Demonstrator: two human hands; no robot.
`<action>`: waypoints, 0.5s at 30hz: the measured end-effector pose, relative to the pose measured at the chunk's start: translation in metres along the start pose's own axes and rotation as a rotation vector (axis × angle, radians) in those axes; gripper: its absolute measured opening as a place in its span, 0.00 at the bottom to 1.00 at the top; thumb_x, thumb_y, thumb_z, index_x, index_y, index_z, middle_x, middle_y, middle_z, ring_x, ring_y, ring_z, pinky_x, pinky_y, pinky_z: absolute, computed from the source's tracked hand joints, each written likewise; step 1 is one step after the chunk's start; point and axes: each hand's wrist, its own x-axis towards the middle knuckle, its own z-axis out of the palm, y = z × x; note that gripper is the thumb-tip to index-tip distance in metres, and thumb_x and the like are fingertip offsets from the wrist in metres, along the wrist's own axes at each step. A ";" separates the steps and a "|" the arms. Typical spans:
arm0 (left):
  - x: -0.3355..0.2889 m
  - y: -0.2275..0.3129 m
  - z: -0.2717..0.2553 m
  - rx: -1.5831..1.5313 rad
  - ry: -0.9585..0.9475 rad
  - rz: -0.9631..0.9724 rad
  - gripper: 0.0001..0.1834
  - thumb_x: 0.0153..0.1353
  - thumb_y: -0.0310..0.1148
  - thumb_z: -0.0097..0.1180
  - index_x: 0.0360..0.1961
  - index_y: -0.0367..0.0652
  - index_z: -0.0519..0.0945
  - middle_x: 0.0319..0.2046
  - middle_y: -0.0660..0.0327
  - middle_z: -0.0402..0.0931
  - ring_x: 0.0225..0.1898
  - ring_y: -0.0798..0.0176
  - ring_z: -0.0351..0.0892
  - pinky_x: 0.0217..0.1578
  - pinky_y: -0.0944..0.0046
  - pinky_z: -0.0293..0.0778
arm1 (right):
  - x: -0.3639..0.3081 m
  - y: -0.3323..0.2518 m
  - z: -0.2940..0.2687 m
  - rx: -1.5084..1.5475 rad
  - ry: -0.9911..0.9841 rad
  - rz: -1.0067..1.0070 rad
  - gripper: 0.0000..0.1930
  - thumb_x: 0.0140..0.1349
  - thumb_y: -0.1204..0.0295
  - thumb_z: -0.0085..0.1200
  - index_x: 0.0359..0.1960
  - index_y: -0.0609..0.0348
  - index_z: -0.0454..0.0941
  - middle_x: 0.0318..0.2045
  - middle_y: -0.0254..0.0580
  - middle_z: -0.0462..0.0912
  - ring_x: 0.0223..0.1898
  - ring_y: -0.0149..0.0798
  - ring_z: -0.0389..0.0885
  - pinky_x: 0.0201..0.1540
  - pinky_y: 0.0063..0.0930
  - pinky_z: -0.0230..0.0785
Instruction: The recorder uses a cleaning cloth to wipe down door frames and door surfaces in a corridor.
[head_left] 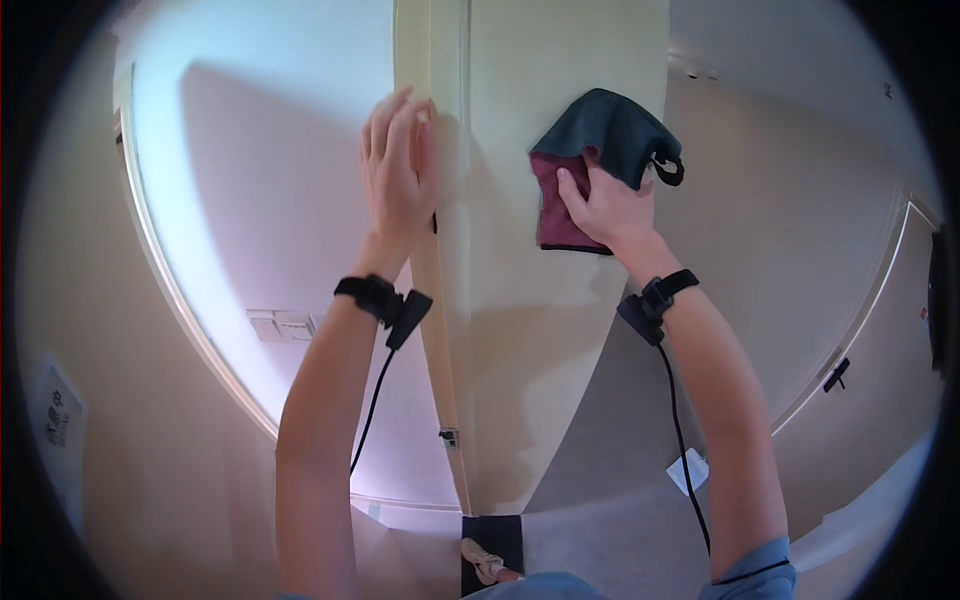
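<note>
A pale cream door [520, 380] stands open in front of me, its narrow edge turned partly toward me. My right hand [620, 205] presses a two-coloured cloth [605, 125], dark green and maroon, against the door face. The thumb lies over the maroon side, while the other fingers are hidden under the green fold. A dark loop sticks out at the cloth's right corner. My left hand [398, 170] is at the door's edge, fingers stretched upward and slightly bent, with nothing seen in it. Whether its far fingers touch the edge I cannot tell. Black straps circle both wrists.
Wall switches [285, 325] sit left of the door edge. A metal latch [449, 437] is low on that edge. Below are a dark mat [510, 535] and a pale shoe [482, 560]. Another door with a black handle [838, 375] is at right. White paper [688, 471] lies lower right.
</note>
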 end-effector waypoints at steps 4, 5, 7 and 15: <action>0.023 -0.013 0.012 -0.048 0.032 -0.062 0.20 0.76 0.29 0.47 0.67 0.37 0.70 0.70 0.44 0.64 0.70 0.42 0.66 0.66 0.50 0.66 | -0.001 -0.004 0.002 0.077 -0.029 0.039 0.35 0.71 0.42 0.42 0.62 0.60 0.78 0.48 0.52 0.87 0.57 0.53 0.81 0.65 0.56 0.64; 0.022 -0.021 0.016 -0.074 0.046 -0.068 0.22 0.77 0.30 0.46 0.68 0.37 0.68 0.70 0.43 0.63 0.69 0.42 0.66 0.65 0.50 0.68 | -0.002 -0.007 0.005 0.126 -0.031 0.061 0.34 0.71 0.42 0.42 0.60 0.60 0.79 0.47 0.53 0.87 0.56 0.53 0.82 0.63 0.54 0.67; 0.013 -0.028 0.024 -0.188 0.057 -0.124 0.24 0.78 0.32 0.45 0.71 0.37 0.65 0.71 0.42 0.62 0.69 0.42 0.66 0.64 0.51 0.69 | -0.025 -0.027 0.013 0.252 -0.260 0.193 0.30 0.71 0.46 0.45 0.54 0.61 0.81 0.44 0.55 0.86 0.54 0.54 0.82 0.58 0.51 0.72; 0.007 -0.024 0.025 -0.284 0.035 -0.183 0.27 0.80 0.35 0.44 0.74 0.33 0.62 0.69 0.48 0.69 0.66 0.55 0.73 0.67 0.60 0.68 | -0.176 -0.060 0.133 0.635 -0.411 -0.198 0.28 0.63 0.52 0.57 0.61 0.53 0.76 0.60 0.48 0.79 0.60 0.53 0.78 0.62 0.50 0.72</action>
